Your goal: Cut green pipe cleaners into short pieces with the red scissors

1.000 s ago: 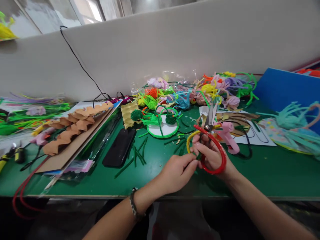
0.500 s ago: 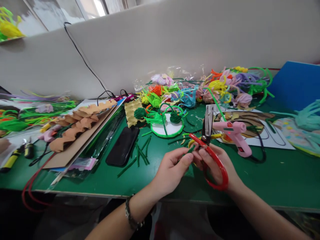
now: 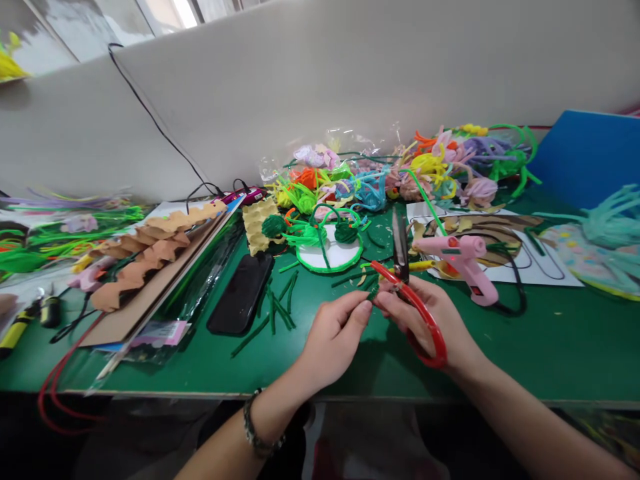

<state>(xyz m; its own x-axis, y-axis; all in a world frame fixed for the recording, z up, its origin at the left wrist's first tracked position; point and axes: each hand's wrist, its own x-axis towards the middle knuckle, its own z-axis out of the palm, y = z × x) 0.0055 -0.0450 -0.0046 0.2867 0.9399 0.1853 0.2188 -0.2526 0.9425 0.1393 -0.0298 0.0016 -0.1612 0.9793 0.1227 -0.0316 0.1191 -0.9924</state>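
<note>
Over the green table, we find a short fuzzy green stick at our fingertips. Our left hand pinches it, thumb and finger pressed together. Our right hand curls around the red scissors, its fingertips beside the stick. The stick looks light, soft and bendy, best pinched gently at one end; the scissors look hard and smooth.

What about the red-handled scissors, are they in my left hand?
No, the red-handled scissors are in your right hand, while your left hand pinches a dark green fuzzy strip.
</note>
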